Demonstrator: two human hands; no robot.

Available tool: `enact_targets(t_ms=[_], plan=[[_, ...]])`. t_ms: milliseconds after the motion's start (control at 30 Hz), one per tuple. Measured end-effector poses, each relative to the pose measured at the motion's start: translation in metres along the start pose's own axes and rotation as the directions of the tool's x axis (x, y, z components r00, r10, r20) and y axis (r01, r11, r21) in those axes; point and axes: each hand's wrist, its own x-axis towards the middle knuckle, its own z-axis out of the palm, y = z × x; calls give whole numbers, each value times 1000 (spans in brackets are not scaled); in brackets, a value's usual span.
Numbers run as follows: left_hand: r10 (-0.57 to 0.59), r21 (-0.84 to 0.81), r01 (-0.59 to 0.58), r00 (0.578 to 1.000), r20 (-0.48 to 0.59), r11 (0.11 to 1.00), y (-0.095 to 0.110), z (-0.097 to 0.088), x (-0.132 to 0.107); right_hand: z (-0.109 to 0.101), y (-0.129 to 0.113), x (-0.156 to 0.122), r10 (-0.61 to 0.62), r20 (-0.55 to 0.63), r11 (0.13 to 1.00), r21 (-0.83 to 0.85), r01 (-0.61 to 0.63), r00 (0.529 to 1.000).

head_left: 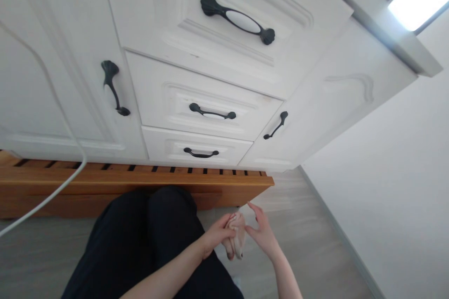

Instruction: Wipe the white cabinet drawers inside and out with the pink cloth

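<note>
My left hand (215,236) grips a small bunched pinkish cloth (237,238) low in the view, in front of my dark trouser legs (154,243). My right hand (261,233) is beside the cloth on its right, fingers spread, with its fingertips touching the cloth's edge. Both hands hover over the grey floor, below the white cabinet.
A white cabinet fills the upper view, with three drawers (203,103) and doors on either side, all with black handles (236,18). A wooden slatted platform (140,180) runs under it. A white cable (52,191) hangs at the left. A white wall (393,187) stands at the right.
</note>
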Motion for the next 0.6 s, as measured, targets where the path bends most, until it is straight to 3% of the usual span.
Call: enact_targets(t_ms=[67, 167, 233, 333, 500, 600], plan=[[-36, -69, 40, 998, 47, 997, 5, 0, -4, -8, 4, 3, 29, 197, 999, -28, -24, 980], [-79, -130, 87, 995, 65, 988, 11, -1, -8, -16, 6, 3, 68, 457, 997, 5, -79, 887], [-99, -128, 105, 994, 51, 986, 11, -2, -7, -18, 1, 1, 131, 455, 991, -66, -114, 881], [-102, -94, 104, 995, 21, 990, 7, 0, -5, -19, -10, -1, 205, 362, 971, -194, -142, 909], [-131, -88, 129, 991, -20, 988, 0, 2, -1, -20, -27, 0, 155, 351, 968, -241, -71, 923], [-132, -166, 126, 991, -23, 978, 3, -1, -1, -16, -34, -3, 74, 374, 987, -163, -13, 924]])
